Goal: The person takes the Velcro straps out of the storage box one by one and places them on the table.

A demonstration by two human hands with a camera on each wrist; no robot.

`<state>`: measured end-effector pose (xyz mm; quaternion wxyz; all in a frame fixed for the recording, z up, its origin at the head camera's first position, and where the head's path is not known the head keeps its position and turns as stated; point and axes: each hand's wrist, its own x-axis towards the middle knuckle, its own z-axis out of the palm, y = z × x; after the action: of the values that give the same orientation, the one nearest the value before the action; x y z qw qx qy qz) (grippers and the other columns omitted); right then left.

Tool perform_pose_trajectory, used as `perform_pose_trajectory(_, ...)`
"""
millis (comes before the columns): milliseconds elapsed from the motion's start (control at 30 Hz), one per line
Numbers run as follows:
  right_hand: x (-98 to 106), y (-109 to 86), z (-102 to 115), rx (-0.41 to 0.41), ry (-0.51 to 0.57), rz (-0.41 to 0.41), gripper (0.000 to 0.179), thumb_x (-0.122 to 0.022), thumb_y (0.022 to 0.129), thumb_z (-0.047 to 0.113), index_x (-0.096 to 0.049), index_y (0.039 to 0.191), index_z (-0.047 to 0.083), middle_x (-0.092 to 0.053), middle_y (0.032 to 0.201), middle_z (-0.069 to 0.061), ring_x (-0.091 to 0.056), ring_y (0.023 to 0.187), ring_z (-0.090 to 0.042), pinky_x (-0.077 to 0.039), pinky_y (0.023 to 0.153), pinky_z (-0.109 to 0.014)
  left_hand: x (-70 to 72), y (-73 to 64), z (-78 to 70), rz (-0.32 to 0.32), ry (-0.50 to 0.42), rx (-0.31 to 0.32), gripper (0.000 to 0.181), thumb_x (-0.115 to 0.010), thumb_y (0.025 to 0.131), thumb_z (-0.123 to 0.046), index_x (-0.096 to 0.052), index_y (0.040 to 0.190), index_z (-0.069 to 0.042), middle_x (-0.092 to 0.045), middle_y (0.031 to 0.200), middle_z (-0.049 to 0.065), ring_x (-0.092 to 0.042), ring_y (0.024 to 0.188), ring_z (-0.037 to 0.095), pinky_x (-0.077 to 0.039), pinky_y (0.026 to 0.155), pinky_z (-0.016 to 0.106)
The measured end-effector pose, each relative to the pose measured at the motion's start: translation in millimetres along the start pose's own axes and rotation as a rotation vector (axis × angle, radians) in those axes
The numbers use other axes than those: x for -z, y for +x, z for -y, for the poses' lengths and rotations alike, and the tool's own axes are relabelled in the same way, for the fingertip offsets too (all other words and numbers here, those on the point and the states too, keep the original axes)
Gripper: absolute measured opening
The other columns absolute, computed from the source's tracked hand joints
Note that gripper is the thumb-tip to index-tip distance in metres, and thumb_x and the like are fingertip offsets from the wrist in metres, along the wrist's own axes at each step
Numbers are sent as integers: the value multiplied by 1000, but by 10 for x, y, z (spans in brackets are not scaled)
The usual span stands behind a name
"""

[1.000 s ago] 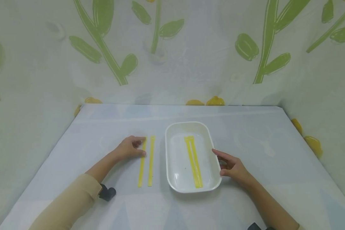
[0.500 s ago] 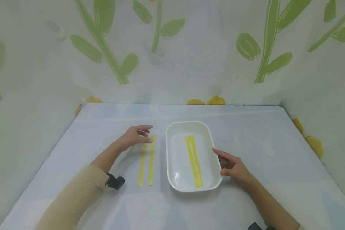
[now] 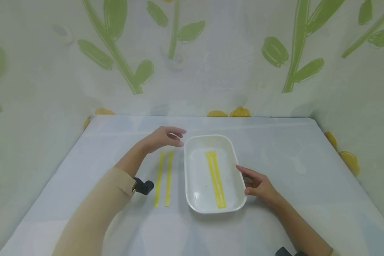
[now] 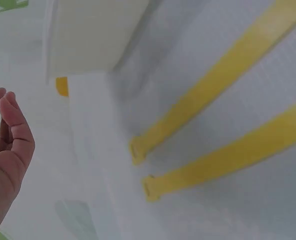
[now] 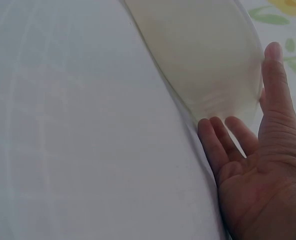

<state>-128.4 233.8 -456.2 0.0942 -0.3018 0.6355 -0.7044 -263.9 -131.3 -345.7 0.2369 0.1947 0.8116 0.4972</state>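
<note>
Touching the white tub with a loose right hand, held the left hand empty, thumb and fingers apart, just past two yellow strips on the table, likely light and bendy, best pinched at one end.

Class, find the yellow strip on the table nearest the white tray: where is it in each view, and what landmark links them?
Head: the yellow strip lies left of centre, beside the white tray.
Left wrist: the upper slanting strip, running to the top right corner.
Right wrist: not in it.
Shared landmark: the tray, near centre in head, upper left in left wrist, upper right in right wrist.
</note>
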Motion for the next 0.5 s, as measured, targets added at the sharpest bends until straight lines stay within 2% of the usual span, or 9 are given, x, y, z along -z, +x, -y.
perform_pose_trajectory(200, 8, 0, -8, 5, -12, -9, 67, -71, 84, 14, -39, 142, 1, -54, 135, 3, -62, 110, -15, -55, 82, -30, -34, 111, -263, 95, 52, -3, 54, -69, 86, -17, -52, 136, -12, -53, 132, 19, -58, 112, 24, -43, 101, 41)
perform_pose_trajectory(400, 18, 0, -18, 17, -2, 3, 67, -70, 85, 12, -39, 142, 1, -52, 138, 4, -61, 110, -16, -55, 82, -31, -148, 244, -403, 122, 133, 36, 48, -69, 86, -26, -56, 132, -20, -61, 122, 4, -57, 114, 17, -44, 100, 37)
perform_pose_trajectory(500, 22, 2, -18, 27, 3, 10, 67, -71, 85, 13, -39, 142, 1, -52, 137, 3, -61, 111, -16, -55, 82, -30, -235, 328, -425, 136, 56, 76, 46, -70, 85, -22, -58, 130, -16, -59, 127, 6, -55, 117, 18, -45, 100, 36)
